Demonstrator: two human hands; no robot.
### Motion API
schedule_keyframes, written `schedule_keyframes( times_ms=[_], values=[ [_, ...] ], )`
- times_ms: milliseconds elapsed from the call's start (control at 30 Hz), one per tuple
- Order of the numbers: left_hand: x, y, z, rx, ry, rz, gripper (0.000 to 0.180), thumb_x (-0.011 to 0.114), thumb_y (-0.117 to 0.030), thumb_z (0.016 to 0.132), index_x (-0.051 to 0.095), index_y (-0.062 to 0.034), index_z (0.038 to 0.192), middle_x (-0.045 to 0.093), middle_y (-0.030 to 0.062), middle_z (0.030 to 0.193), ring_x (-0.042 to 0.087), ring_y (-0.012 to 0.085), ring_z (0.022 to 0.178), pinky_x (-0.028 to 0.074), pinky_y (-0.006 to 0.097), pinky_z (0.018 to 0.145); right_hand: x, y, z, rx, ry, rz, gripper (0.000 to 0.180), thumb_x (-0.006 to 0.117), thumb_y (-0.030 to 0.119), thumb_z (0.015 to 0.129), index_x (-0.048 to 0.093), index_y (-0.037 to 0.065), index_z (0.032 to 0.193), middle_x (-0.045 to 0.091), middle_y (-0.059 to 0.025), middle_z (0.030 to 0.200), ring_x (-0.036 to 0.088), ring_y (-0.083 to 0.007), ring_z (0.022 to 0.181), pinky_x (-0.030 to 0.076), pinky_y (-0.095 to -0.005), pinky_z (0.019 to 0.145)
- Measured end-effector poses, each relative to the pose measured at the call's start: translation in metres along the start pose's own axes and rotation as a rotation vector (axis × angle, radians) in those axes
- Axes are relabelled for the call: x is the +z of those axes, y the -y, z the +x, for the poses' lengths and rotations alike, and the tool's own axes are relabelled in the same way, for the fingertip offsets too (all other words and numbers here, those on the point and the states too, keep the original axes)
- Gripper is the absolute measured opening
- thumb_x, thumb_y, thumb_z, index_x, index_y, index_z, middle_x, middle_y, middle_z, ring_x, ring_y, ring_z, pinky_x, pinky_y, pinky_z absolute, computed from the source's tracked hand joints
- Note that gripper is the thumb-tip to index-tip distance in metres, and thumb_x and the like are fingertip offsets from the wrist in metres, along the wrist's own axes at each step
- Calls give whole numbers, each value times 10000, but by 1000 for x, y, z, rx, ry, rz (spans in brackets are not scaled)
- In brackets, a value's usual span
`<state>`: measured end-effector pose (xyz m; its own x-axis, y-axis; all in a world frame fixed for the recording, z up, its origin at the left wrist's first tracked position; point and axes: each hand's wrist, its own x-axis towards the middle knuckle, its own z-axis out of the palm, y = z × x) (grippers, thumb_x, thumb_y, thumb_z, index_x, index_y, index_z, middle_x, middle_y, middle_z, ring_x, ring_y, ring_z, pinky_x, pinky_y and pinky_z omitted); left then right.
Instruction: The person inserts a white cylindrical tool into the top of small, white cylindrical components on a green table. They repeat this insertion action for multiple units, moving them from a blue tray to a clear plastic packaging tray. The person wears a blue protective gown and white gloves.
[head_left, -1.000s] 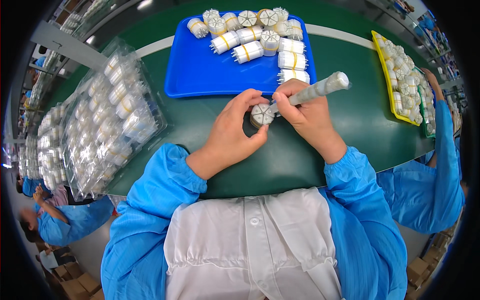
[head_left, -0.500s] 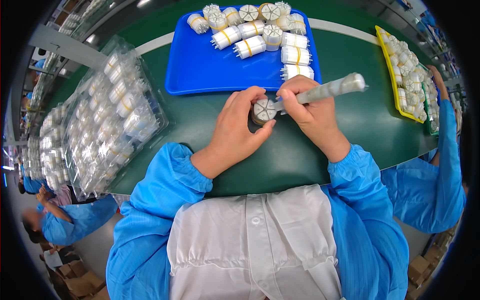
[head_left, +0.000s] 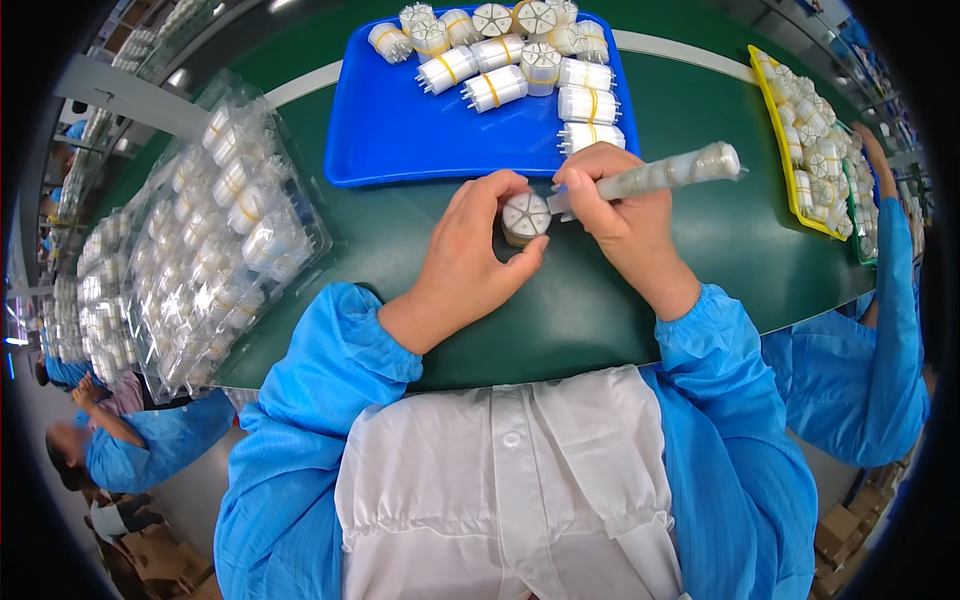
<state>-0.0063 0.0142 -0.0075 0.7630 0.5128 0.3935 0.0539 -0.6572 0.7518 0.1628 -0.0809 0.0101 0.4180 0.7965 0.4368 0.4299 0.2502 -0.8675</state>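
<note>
My left hand (head_left: pixel 467 258) curls its thumb and fingers around a white cylindrical part (head_left: pixel 525 215), which stands upright on the green table. Its round top is split into wedge-shaped segments by dark lines. In my right hand (head_left: pixel 627 222) is a translucent pen-like tool (head_left: pixel 690 168), its thick rear end pointing to the right. The narrow front end comes close to the part's right rim; whether it touches cannot be made out. Just beyond both hands lies a blue tray (head_left: pixel 430 140) with several similar white parts (head_left: pixel 495 88) banded in yellow.
Stacked clear plastic trays (head_left: pixel 225 230) full of such parts stand at the left. A yellow tray (head_left: pixel 783 150) of parts lies at the far right, beside a co-worker's blue sleeve (head_left: pixel 895 330). Another person (head_left: pixel 130 435) sits at the left. The table edge (head_left: pixel 450 388) runs before me.
The tool's front end has drawn back slightly from the part's top to its rim. The part now shows a little more of its side. Both hands keep their grips.
</note>
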Motion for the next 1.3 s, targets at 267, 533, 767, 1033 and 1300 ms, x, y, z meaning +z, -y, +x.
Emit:
schedule_keyframes(
  times_ms=[267,533,767,1033,1300],
  values=[
    [0,-3,3,42,4,-18,682,814,-48,738,478,-28,1331,625,140,1174,635,265,1061,515,366,923,2,-5,-2,24,73,-53,121,711,123,910,671,16,870,652,-51,768,607,-148,679,472,-300,612],
    [-1,-2,0,-21,2,-25,698,795,-30,740,458,-24,1352,629,138,1180,640,266,1068,513,367,941,-1,-3,-1,15,8,16,124,709,121,911,675,15,856,653,-52,769,603,-137,678,472,-300,611],
    [-1,-3,2,-3,40,-98,679,792,-48,761,450,-35,1347,630,136,1164,649,280,1064,516,374,949,1,-3,0,-31,61,-25,97,707,96,906,674,16,863,644,-47,760,579,-134,649,446,-296,580],
    [-4,1,0,-158,115,-78,571,808,-77,784,519,-32,1274,606,125,1160,645,259,1042,523,360,919,-2,-2,-2,68,-2,66,111,684,91,920,665,8,847,662,-47,767,606,-117,680,468,-284,592],
    [-28,-1,-18,-48,-95,-10,525,764,-35,787,579,-62,1277,597,135,1189,622,282,1096,505,364,928,6,-10,-17,39,246,-121,125,704,104,899,651,12,834,659,-78,727,632,-185,626,481,-319,576]
  ],
)
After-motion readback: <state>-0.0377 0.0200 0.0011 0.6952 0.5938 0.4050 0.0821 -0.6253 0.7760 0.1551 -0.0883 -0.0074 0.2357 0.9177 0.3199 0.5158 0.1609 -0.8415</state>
